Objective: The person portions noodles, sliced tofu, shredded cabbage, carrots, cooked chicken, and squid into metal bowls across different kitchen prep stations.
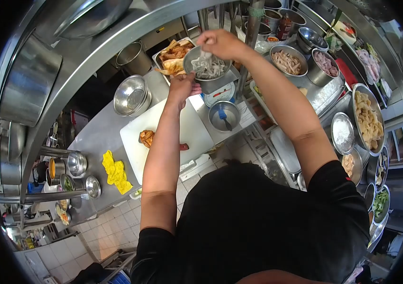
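My left hand (pixel 182 90) grips the near left edge of a deep metal bowl (pixel 209 86), thumb up at the rim. Inside the bowl lie pale greyish strips of food (pixel 211 70), whose exact kind I cannot make out. Above it, my right hand (pixel 219 43) is closed, with a few of the strips hanging from its fingers. A metal tray of browned cooked meat (pixel 175 54) stands just left of the bowl. Below my left forearm is a white cutting board (pixel 194 128) with a browned piece of meat (pixel 146 138) and a dark red handle-like piece (pixel 184 146).
Stacked metal bowls (pixel 131 94) and a yellow cloth (pixel 116 172) are to the left. A metal bowl with a blue-handled brush (pixel 222 114) stands right of the board. More food bowls (pixel 289 60) line the right side. A steel shelf (pixel 76 78) arches overhead, with an upright post (pixel 251 38).
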A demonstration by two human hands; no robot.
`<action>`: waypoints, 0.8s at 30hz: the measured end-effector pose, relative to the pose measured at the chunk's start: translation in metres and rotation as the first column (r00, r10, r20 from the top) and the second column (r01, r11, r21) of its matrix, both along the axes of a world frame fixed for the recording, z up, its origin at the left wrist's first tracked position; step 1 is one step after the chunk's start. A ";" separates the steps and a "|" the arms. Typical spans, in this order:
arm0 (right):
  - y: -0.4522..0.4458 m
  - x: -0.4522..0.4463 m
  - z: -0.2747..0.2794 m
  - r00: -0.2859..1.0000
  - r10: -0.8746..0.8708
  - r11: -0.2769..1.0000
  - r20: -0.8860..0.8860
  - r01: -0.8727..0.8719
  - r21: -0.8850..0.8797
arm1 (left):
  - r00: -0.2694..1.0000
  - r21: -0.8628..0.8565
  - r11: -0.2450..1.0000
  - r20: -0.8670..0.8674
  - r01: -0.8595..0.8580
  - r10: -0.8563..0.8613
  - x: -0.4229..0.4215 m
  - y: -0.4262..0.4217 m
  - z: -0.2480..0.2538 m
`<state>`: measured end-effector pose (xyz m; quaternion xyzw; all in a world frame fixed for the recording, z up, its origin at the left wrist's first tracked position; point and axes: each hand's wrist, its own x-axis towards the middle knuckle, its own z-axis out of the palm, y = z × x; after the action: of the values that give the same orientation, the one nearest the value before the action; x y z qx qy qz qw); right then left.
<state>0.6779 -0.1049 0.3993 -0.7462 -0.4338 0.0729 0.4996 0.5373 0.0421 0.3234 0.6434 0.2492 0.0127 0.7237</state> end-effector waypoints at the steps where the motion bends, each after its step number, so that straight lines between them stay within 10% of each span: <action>1: -0.001 0.001 -0.004 0.998 -0.034 0.996 0.050 0.039 -0.085 | 1.000 0.002 1.000 0.012 0.006 -0.006 0.002 0.002 -0.003; 14: -0.100 -0.086 -0.056 0.880 -0.092 0.978 -0.466 0.168 0.123 | 0.995 -0.003 1.000 0.096 -0.028 0.028 0.001 0.001 -0.008; 24: -0.189 -0.147 -0.127 0.703 -0.318 0.922 -0.636 0.387 -0.034 | 0.997 -0.015 0.999 0.056 -0.051 0.052 0.022 0.003 -0.017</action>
<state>0.5307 -0.2939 0.2725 -0.7205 -0.0933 0.1992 0.6576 0.5593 0.0451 0.3060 0.6314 0.2453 0.0478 0.7341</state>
